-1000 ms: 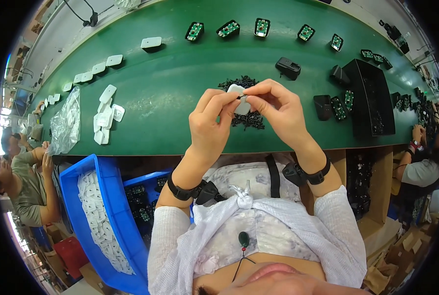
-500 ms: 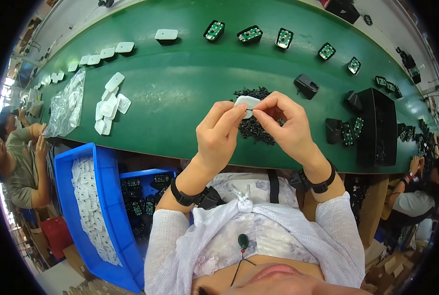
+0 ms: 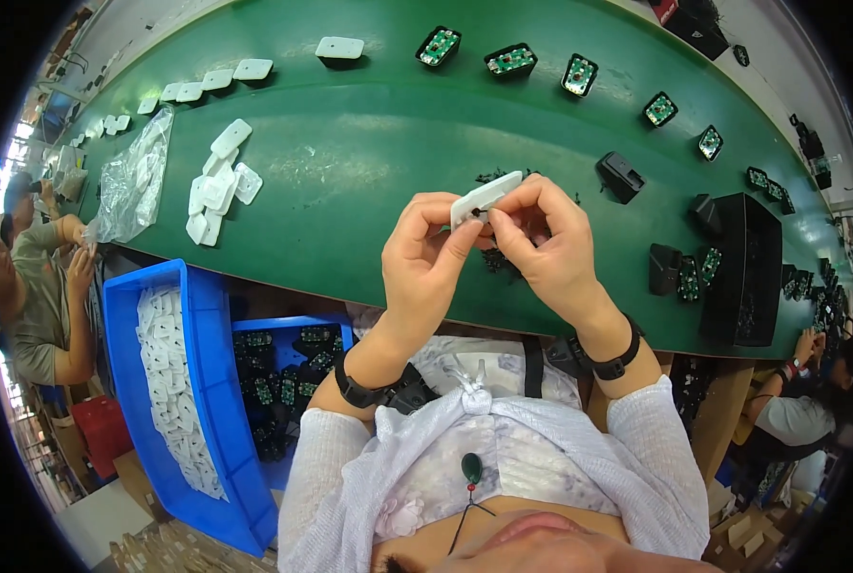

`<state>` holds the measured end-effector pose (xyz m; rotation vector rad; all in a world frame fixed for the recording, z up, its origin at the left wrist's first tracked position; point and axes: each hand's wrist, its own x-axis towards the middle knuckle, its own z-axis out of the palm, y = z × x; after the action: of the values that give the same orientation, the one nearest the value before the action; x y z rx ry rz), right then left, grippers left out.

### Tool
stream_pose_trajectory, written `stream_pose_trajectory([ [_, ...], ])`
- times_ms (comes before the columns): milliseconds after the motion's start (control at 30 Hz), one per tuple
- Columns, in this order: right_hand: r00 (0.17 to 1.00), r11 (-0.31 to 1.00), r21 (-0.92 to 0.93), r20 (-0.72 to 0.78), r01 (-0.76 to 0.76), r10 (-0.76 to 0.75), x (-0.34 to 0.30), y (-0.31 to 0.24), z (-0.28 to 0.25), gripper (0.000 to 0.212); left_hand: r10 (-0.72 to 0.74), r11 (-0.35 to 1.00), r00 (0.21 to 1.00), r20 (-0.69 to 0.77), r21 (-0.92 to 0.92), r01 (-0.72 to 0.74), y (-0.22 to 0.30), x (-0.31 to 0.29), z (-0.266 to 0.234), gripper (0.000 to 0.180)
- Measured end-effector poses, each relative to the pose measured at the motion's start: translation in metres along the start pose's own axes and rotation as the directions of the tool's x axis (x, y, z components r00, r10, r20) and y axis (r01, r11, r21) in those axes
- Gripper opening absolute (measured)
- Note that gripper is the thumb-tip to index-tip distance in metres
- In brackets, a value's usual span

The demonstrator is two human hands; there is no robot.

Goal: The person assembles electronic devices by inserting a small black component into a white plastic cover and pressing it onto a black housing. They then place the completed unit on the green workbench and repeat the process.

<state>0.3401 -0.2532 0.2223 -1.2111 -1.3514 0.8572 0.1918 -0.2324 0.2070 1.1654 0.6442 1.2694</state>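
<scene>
My left hand (image 3: 424,250) grips a white plastic cover (image 3: 484,194) by its edge, tilted up on its side. At the cover's inner face, my right hand (image 3: 552,239) pinches a small black part (image 3: 480,214) between thumb and forefinger; the fingers partly hide it. Behind and below both hands lies a pile of small black parts (image 3: 499,260), mostly covered by them. To the left on the green table, several white covers (image 3: 218,191) lie in a loose heap.
Black housings with green circuit boards (image 3: 511,60) line the far side of the green table (image 3: 350,134). At right stand a black charger-like housing (image 3: 621,177) and a black box (image 3: 753,320). A blue bin (image 3: 207,382) of white covers sits at lower left. Other people (image 3: 44,306) work at both sides.
The white cover has turned from lying flat to standing tilted on edge, its inner face now toward my right fingers. My view has shifted slightly, so the table items appear moved.
</scene>
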Motion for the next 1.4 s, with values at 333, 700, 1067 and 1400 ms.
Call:
stream_pose_trajectory([
  [333,0.959,0.913,-0.350,-0.107,0.209,-0.261,-0.012,0.002,0.001,0.027,0.016,1.000,0.999,0.030,0.026,-0.016,-0.006,-0.001,-0.013,0.007],
  [700,0.949,0.962,-0.188,0.209,-0.199,0.237,0.011,-0.019,-0.019,0.021,-0.135,0.991,0.986,0.097,0.004,0.135,0.002,0.000,-0.020,0.005],
  [1067,0.866,0.938,-0.188,0.364,-0.293,0.343,0.047,-0.009,-0.013,0.021,-0.249,0.968,0.961,0.117,0.017,0.249,0.005,0.020,-0.044,0.023],
  [1400,0.802,0.288,-0.759,0.593,0.584,-0.064,0.248,0.058,0.001,0.048,-0.183,0.622,0.980,-0.081,0.762,0.179,-0.023,0.097,-0.124,0.008],
])
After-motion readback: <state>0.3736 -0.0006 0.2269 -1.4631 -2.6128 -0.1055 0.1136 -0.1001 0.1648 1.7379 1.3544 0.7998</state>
